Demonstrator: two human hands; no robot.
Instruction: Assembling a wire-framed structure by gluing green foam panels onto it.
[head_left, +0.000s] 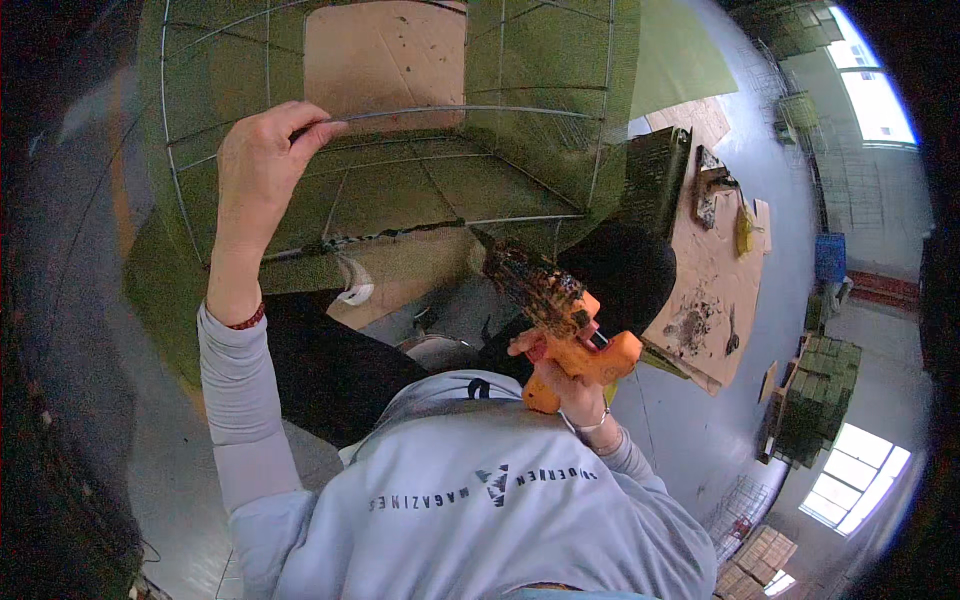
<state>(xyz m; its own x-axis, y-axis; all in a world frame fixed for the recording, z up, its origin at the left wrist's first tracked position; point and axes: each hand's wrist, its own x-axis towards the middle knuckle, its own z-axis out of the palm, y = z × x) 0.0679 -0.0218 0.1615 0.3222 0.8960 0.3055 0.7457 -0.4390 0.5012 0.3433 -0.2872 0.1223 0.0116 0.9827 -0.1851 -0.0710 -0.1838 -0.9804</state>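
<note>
Green-lined wire-frame basket (400, 170) ahead, tilted open toward chest | left hand (262, 150) pinching rim wire | right hand (560, 375) gripping orange, residue-crusted glue gun (560, 320), nozzle near basket's lower edge | risk: hot drip burning fingers, lining seam slipping.

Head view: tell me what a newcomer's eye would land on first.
The orange glue gun, crusted dark at its nozzle, sits at centre right in the right hand. Upper left, the left hand grips a wire of the green-covered wire frame that fills the top of the picture.
</note>
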